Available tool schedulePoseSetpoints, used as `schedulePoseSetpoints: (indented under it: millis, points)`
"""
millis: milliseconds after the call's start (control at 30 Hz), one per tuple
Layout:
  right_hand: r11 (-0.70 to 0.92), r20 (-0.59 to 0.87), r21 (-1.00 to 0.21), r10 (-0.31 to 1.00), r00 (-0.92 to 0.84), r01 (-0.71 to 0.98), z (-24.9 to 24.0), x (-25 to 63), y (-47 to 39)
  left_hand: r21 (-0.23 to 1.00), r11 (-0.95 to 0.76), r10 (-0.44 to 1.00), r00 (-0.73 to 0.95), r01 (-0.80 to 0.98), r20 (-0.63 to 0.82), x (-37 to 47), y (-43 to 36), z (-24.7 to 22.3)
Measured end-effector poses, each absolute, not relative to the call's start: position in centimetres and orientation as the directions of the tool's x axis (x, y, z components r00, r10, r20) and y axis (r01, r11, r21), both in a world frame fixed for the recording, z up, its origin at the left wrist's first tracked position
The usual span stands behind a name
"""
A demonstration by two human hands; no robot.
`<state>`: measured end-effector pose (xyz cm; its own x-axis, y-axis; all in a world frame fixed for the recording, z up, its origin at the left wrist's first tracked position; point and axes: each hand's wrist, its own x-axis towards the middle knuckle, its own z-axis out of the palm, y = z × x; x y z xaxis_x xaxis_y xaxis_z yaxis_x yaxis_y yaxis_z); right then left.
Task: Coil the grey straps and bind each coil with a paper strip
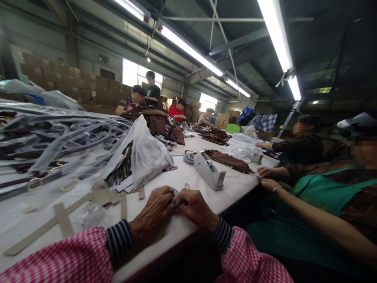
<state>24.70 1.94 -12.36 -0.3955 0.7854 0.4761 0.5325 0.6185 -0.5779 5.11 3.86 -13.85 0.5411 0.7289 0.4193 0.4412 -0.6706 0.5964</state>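
My left hand (154, 210) and my right hand (196, 206) meet at the near edge of the white table (232, 196), fingers bent and closed. Both grip a coiled strap in greyish wrapping (176, 192), mostly hidden under the fingers. A gold-coloured metal clasp (187, 186) pokes up beside my right fingers. Just beyond stands a grey tape dispenser (208, 171), with another wrapped coil (189, 158) at its far left side. Left of my hands lie beige card strips (123, 205) and a white plastic bag (150, 153) draped over dark strips.
A heap of plastic-wrapped straps (73, 137) covers the left of the table. Brown bags (228, 159) lie beyond the dispenser. Close on the right sits a co-worker in a green apron (321, 192), hands at the table edge. Several other people work farther back.
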Motion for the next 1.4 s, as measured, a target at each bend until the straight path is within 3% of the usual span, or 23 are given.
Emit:
schedulePoseSetpoints:
  millis: [100,233,567,767,933,1067,1200,1300,1400]
  points:
    - [0.537,0.353,-0.683,0.836,-0.420,0.496,-11.2,24.9,2.8,0.629,-0.669,0.728,0.519,0.397,0.447,4.9,3.9,-13.8]
    - [0.280,0.099,-0.888,0.892,-0.442,0.366,-10.1,24.9,4.1,0.668,-0.653,0.741,0.485,0.358,0.465,4.7,4.0,-13.7]
    - [0.168,0.018,-0.943,0.887,-0.462,0.286,-10.3,24.4,5.2,0.831,-0.501,0.840,0.368,0.243,0.399,4.9,3.0,-12.6]
    - [0.149,0.027,-0.957,0.899,-0.437,0.247,-10.8,24.5,5.4,0.767,-0.575,0.796,0.413,0.285,0.444,5.0,3.2,-13.1]
    - [0.230,0.086,-0.940,0.873,-0.479,0.251,-10.8,24.3,5.6,0.718,-0.588,0.801,0.391,0.374,0.453,4.9,3.6,-13.9]
    - [0.285,0.182,-0.934,0.899,-0.398,0.215,-12.0,24.1,5.7,0.525,-0.600,0.799,0.412,0.604,0.438,4.7,3.8,-13.9]
    - [0.277,0.210,-0.946,0.918,-0.336,0.166,-12.5,23.9,5.4,0.383,-0.655,0.752,0.518,0.651,0.407,4.6,3.8,-13.5]
    - [0.249,0.174,-0.951,0.921,-0.349,0.182,-11.8,23.9,5.3,0.380,-0.681,0.732,0.558,0.626,0.392,4.1,4.3,-13.2]
    - [0.180,0.028,-0.944,0.879,-0.475,0.277,-10.2,24.3,5.8,0.424,-0.726,0.683,0.643,0.542,0.347,3.6,4.9,-12.9]
